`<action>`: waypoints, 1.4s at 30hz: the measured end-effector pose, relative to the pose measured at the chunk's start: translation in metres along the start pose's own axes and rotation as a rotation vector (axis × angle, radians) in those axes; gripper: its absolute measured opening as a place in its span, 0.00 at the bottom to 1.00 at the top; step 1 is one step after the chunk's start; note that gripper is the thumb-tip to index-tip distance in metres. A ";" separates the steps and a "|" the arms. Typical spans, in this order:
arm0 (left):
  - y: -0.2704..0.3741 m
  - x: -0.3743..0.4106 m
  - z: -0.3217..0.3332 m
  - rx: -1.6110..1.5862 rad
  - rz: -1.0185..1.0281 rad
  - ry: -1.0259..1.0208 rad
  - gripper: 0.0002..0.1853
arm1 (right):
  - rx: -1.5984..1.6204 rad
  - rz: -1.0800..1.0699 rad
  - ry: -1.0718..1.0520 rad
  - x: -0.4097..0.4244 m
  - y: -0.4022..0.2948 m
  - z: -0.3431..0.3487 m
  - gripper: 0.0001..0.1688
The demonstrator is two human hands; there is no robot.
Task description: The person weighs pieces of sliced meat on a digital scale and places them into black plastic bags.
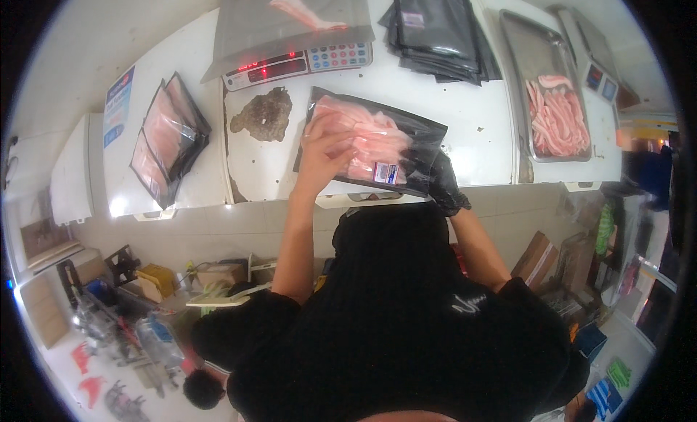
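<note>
A clear-fronted, black-backed plastic bag of sliced raw meat (pixel 375 144) lies tilted at the counter's near edge. Bare, my left hand (pixel 326 150) rests with fingers spread on the bag's left part, over the meat. My right hand (pixel 446 182), in a black glove, grips the bag's lower right end; its fingertips are partly hidden. Beyond the bag is a digital scale (pixel 340 56) with lit red digits. Its grey sheet-covered top (pixel 239 24) bears a strip of meat (pixel 305 14).
Filled meat bags (pixel 169 139) lie at the left. A stack of black bags (pixel 435 30) is at the back. On the right, a metal tray (pixel 514 46) holds meat slices (pixel 558 117), with another device (pixel 599 82) beyond. Another person's head (pixel 203 388) shows at the lower left.
</note>
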State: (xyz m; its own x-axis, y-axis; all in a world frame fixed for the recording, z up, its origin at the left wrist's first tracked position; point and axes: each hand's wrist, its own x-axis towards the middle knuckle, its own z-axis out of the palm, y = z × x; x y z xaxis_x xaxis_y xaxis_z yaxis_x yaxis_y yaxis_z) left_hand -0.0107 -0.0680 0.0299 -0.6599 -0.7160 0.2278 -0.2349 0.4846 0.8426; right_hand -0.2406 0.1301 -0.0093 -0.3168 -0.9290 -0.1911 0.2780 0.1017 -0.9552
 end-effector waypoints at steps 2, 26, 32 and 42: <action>0.000 -0.001 0.002 0.000 -0.012 0.009 0.22 | 0.395 0.183 0.092 0.001 0.010 -0.001 0.26; -0.006 -0.003 0.003 0.028 0.010 0.015 0.20 | 0.348 0.095 0.135 0.008 0.016 -0.001 0.33; -0.002 -0.001 0.002 0.048 0.058 0.035 0.21 | 0.257 0.179 0.086 0.006 0.014 -0.010 0.28; 0.030 -0.041 -0.040 0.025 0.020 0.342 0.15 | -0.714 -0.476 0.647 -0.019 -0.046 -0.066 0.13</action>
State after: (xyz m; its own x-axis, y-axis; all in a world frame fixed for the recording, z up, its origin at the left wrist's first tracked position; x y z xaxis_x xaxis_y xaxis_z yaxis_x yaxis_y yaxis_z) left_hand 0.0376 -0.0436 0.0654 -0.3881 -0.8312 0.3981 -0.2444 0.5094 0.8251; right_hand -0.3077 0.1666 0.0237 -0.7310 -0.5844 0.3523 -0.5282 0.1579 -0.8343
